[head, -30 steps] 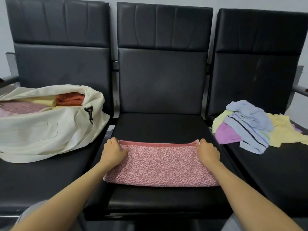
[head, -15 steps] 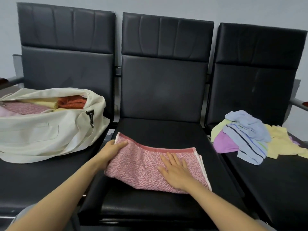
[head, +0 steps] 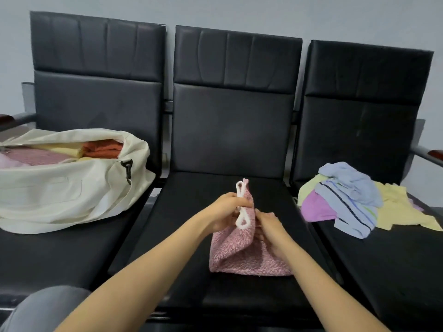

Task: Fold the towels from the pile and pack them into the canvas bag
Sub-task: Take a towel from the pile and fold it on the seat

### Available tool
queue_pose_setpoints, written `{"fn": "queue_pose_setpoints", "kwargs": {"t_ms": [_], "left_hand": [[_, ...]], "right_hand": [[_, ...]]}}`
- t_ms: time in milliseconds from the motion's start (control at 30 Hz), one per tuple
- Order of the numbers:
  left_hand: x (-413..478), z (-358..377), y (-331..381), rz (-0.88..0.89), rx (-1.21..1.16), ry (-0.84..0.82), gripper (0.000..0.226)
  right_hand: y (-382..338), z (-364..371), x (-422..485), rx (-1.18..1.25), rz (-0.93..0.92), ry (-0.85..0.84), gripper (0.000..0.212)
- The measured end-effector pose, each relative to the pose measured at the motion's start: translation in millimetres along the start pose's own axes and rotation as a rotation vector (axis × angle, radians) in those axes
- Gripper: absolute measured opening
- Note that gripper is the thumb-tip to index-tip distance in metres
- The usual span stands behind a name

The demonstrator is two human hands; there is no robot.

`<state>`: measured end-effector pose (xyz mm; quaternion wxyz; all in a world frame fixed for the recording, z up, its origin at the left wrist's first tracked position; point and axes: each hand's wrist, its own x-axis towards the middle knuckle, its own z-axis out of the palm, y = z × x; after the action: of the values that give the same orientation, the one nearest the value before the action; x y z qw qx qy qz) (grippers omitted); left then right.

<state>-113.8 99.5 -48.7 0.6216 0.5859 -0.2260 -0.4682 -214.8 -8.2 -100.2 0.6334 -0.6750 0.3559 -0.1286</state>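
Knee in grey fabric at bottom left, both bare forearms reach in over the middle seat. Pink towel sits on that seat, lower part bunched on the cushion, upper end pulled up off it. Left hand has its fingers clenched round the white-trimmed edges at the raised end; right hand has its fingers curled into the towel's right side, gripping the fabric (fingertips mostly hidden in the folds). Canvas bag lies on the left seat, well apart from the hands, mouth open, black clip hanging at its end. Folded towels inside it: orange, yellow, pink. Pile of unfolded towels on the right seat: blue, striped, purple, pale yellow. Black backrests behind, then a grey wall.
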Motion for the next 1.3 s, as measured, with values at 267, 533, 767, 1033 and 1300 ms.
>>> {"fn": "queue_pose_setpoints", "kwargs": {"t_ms": [267, 533, 767, 1033, 1300], "left_hand": [[11.1, 52.3, -25.1, -0.108, -0.016, -0.147, 0.02], [8.6, 13.6, -54.9, 0.364, 0.867, 0.251, 0.031], [14.3, 8.6, -98.7, 0.282, 1.612, 0.101, 0.058], [11.0, 1.6, -106.6, 0.274, 1.383, 0.281, 0.056], [2.9, 0.7, -72.0, -0.15, 1.082, 0.499, 0.075]], "right_hand": [[3.1, -48.9, -5.6, 0.003, 0.21, -0.013, 0.077], [18.4, -52.6, 0.6, -0.455, 0.124, 0.039, 0.061], [7.3, -54.4, -19.1, -1.143, -0.032, 0.272, 0.05], [52.7, -29.1, -17.1, -1.09, -0.183, -0.018, 0.06], [52.9, -30.5, -17.0, -1.103, -0.14, -0.018, 0.059]]}}
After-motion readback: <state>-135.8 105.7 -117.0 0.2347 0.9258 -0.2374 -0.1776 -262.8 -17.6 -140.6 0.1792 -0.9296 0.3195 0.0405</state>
